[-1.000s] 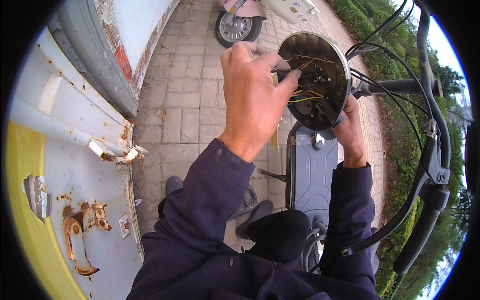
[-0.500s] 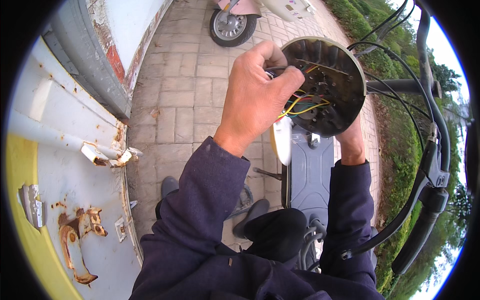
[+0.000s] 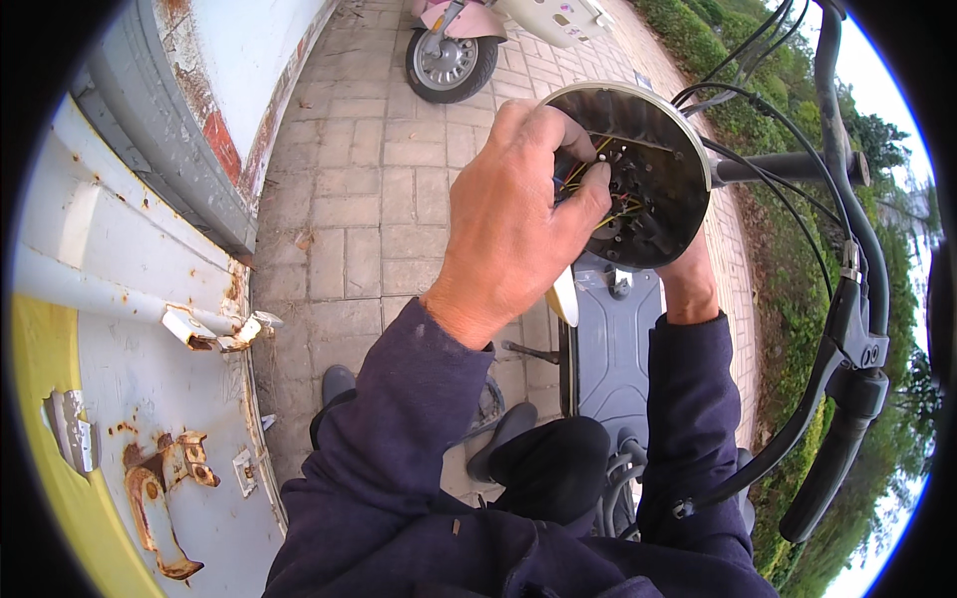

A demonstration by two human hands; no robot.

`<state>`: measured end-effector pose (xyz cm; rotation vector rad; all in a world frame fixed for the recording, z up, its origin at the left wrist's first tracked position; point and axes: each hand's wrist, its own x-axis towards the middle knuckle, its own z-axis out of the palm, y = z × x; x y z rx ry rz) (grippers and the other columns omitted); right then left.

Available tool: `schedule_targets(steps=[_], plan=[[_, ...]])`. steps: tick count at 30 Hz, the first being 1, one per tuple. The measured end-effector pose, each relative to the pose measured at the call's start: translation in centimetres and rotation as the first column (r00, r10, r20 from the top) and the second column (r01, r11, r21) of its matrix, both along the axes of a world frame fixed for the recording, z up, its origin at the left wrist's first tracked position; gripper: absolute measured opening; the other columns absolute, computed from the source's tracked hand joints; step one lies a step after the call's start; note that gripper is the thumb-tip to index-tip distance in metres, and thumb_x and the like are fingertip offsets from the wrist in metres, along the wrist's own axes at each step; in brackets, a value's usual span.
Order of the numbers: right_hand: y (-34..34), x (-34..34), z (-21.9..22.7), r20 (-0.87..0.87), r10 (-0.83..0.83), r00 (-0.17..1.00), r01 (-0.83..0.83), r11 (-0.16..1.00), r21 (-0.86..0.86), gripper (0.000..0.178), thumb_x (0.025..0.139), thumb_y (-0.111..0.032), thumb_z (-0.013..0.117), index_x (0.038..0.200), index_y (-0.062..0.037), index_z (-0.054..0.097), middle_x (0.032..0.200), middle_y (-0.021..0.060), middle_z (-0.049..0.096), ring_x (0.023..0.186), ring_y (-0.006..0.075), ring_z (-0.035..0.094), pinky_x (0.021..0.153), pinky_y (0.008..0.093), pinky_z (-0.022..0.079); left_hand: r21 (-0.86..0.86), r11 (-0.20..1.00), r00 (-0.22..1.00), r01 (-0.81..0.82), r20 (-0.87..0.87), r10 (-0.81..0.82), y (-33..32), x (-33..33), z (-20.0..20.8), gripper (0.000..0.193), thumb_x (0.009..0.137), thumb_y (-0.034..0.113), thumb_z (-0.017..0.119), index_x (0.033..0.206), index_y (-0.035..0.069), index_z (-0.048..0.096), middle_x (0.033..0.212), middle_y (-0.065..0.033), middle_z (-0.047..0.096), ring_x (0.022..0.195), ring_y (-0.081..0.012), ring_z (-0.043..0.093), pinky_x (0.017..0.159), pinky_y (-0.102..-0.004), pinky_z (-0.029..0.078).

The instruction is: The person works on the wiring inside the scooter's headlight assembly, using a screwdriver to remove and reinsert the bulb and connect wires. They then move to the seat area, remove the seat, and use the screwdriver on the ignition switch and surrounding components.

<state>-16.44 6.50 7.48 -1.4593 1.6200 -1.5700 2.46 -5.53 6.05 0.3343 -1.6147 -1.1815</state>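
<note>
My left hand (image 3: 523, 214) reaches into the open back of a round black housing (image 3: 673, 199) with a pale rim. Its thumb and fingertips close on thin wires (image 3: 575, 177) there; a tiny white tip shows beside them. More yellow wires (image 3: 626, 211) cross the housing's dark inside. My right hand (image 3: 688, 279) is behind the housing's lower right edge and holds it up, its fingers hidden. Below my left hand a cream-white pointed piece (image 3: 564, 299) sticks out, partly covered.
Below lies a scooter's grey footboard (image 3: 610, 339). On the right is a black handlebar with grip (image 3: 842, 448), brake lever (image 3: 773, 463) and cables (image 3: 788, 184). A rusty white metal door (image 3: 110, 249) stands left. A pink scooter (image 3: 454, 50) is ahead; hedges (image 3: 788, 299) line the right.
The housing has shifted slightly left and down, turning a little. My left hand has moved deeper into it, and its fingertips are now lower among the wires.
</note>
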Motion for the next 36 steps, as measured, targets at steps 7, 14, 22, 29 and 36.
schedule_targets(steps=[7, 14, 22, 29, 36], plan=[[0.2, 0.2, 0.3, 0.056, 0.005, 0.998, -0.004, 1.0, -0.012, 0.04, 0.085, -0.007, 0.086, 0.123, -0.0047, 0.074, 0.116, 0.0005, 0.076, 0.103, 0.0077, 0.067, 0.089, 0.0283, 0.056, -0.044, 0.996, 0.997, 0.073, -0.034, -0.074, -0.1, 0.2, -0.3, 0.018, 0.087, -0.002, 0.073, 0.104, 0.003, 0.072, 0.122, -0.0103, 0.062, 0.106, -0.0239, 0.066, 0.091, -0.0353, 0.054], [0.5, 0.1, 0.3, -0.056, 0.004, 0.998, -0.004, 1.0, -0.004, 0.031, 0.086, -0.007, 0.085, 0.116, -0.0044, 0.076, 0.111, -0.0002, 0.077, 0.098, 0.0066, 0.067, 0.087, 0.0276, 0.056, -0.209, 0.977, 0.998, -0.039, -0.048, 0.03, -0.1, -0.3, -0.9, 0.035, 0.085, 0.004, 0.077, 0.118, 0.017, 0.077, 0.135, -0.0125, 0.057, 0.108, -0.0318, 0.071, 0.09, -0.0396, 0.059], [0.7, 0.3, 0.2, 0.054, 0.048, 0.997, -0.047, 0.998, -0.029, 0.029, 0.087, -0.002, 0.083, 0.115, -0.0051, 0.077, 0.11, 0.0012, 0.077, 0.095, 0.0062, 0.068, 0.084, 0.0252, 0.057, -0.144, 0.988, 0.989, 0.059, -0.123, -0.077, -0.1, -0.8, -1.1, 0.026, 0.085, 0.003, 0.079, 0.109, 0.013, 0.079, 0.134, -0.0123, 0.059, 0.11, -0.0307, 0.07, 0.091, -0.0383, 0.058], [0.4, 1.2, -0.3, 0.266, 0.007, 0.964, 0.008, 0.998, -0.055, 0.026, 0.089, -0.002, 0.081, 0.115, -0.0043, 0.077, 0.11, 0.0026, 0.077, 0.094, 0.0061, 0.068, 0.082, 0.0244, 0.057, -0.046, 0.997, 0.995, 0.055, -0.08, -0.059, 0.1, -0.4, -0.9, 0.017, 0.081, 0.005, 0.083, 0.098, 0.008, 0.078, 0.113, -0.0102, 0.063, 0.099, -0.0286, 0.069, 0.085, -0.0357, 0.056], [0.8, 1.0, -0.4, 0.158, -0.032, 0.987, 0.04, 0.998, -0.051, 0.018, 0.094, -0.006, 0.077, 0.112, -0.0023, 0.077, 0.102, 0.0023, 0.077, 0.087, 0.0059, 0.068, 0.077, 0.0231, 0.056, 0.15, 0.976, 0.987, 0.159, -0.035, -0.156, 0.4, -0.3, -0.8, 0.013, 0.087, 0.004, 0.08, 0.1, 0.002, 0.078, 0.107, -0.0089, 0.063, 0.095, -0.0203, 0.066, 0.086, -0.0313, 0.052]])
